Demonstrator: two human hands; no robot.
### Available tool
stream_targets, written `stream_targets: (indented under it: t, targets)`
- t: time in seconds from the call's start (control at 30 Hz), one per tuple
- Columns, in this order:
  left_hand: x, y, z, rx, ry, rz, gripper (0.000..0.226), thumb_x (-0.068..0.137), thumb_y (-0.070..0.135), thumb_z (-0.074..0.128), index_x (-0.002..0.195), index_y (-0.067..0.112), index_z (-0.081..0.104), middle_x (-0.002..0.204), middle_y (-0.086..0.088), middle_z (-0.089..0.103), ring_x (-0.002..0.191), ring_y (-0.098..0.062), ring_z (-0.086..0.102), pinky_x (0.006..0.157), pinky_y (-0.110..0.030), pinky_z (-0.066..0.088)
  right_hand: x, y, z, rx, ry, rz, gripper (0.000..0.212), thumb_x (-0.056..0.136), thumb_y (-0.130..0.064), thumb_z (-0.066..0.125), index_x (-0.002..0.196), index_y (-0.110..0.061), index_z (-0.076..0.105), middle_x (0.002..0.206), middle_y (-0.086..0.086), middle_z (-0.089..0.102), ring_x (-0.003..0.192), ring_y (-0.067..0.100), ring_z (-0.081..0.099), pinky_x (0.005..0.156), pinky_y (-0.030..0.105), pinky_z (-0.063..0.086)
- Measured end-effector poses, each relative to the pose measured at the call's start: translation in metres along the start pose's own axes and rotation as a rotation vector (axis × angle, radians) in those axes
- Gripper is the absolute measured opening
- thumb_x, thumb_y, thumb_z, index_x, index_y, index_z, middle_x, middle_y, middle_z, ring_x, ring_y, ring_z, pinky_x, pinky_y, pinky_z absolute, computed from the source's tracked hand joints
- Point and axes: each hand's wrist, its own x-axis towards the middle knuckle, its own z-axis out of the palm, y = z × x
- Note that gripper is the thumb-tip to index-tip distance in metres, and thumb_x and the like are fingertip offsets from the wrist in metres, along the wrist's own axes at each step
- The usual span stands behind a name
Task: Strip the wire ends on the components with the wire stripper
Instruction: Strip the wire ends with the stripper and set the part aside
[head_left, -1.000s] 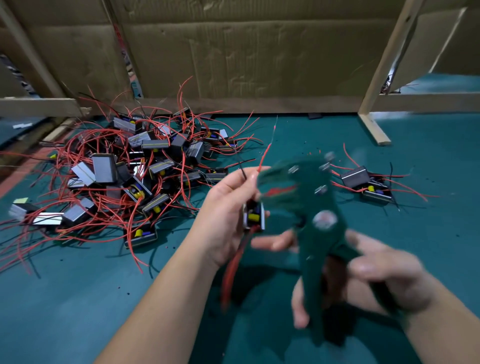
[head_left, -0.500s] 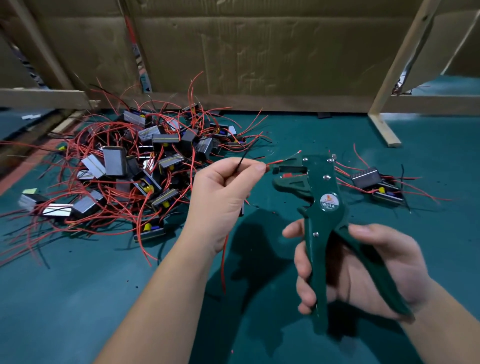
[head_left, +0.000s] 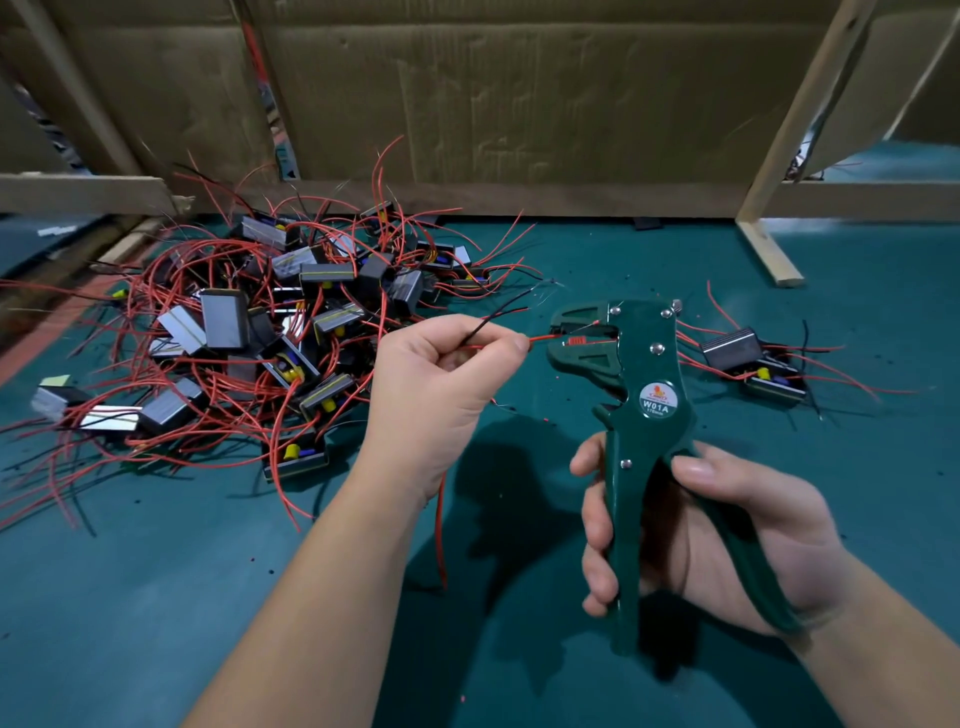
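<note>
The left hand (head_left: 447, 384) pinches a thin red insulated wire (head_left: 540, 339) between thumb and forefinger. Its free end runs level to the right into the mouth of the dark green metal wire stripper (head_left: 644, 374). The right hand (head_left: 727, 540) wraps the stripper's 2 spread handles, head up, so the squeeze is likely its job. Grey block components with red leads (head_left: 260, 332) lie heaped to the left on the teal bench (head_left: 156, 623).

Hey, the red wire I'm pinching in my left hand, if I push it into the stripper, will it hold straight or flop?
It will probably hold straight: the left hand pinches the red wire close to the wire stripper, so only a short span is free. Longer runs look floppy, as a red strand hangs limp below the hand. It's likely very light.
</note>
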Motion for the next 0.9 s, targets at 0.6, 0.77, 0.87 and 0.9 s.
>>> stream_targets:
  t: [0.6,0.77,0.87,0.9]
  targets:
    - [0.000,-0.003,0.004,0.010,-0.095,0.016,0.010,0.094,0.017,0.057,0.089,0.016,0.065,0.068,0.019,0.063,0.056,0.003,0.047,0.057,-0.011,0.040,0.007,0.005,0.013,-0.164,0.464,-0.072,0.046,0.073,-0.051,0.072,0.074,-0.008,0.056,0.055,0.013,0.046,0.034,0.023,0.044,0.042,0.032,0.045]
    - [-0.003,-0.007,0.009,0.164,-0.201,0.025,0.028,0.101,0.019,0.043,0.080,0.024,0.061,0.077,0.016,0.061,0.069,0.002,0.050,0.065,-0.010,0.038,0.009,0.000,0.007,-0.008,0.404,-0.173,0.055,0.063,-0.048,0.076,0.095,-0.004,0.067,0.077,0.020,0.060,0.062,0.036,0.060,0.062,0.049,0.054]
    - [0.000,-0.009,0.004,0.183,-0.139,0.070,0.023,0.099,0.019,0.049,0.079,0.024,0.060,0.074,-0.005,0.056,0.068,-0.007,0.044,0.065,-0.020,0.038,0.004,-0.005,0.002,0.034,0.339,-0.185,0.057,0.058,-0.037,0.081,0.102,-0.002,0.067,0.085,0.023,0.062,0.072,0.040,0.062,0.068,0.053,0.053]
    - [0.002,-0.010,0.002,0.190,-0.120,0.078,0.021,0.098,0.020,0.051,0.079,0.025,0.060,0.071,-0.011,0.051,0.065,-0.008,0.041,0.062,-0.023,0.037,0.003,-0.005,0.001,0.030,0.318,-0.173,0.055,0.058,-0.033,0.081,0.102,-0.002,0.067,0.085,0.023,0.062,0.072,0.040,0.062,0.069,0.053,0.053]
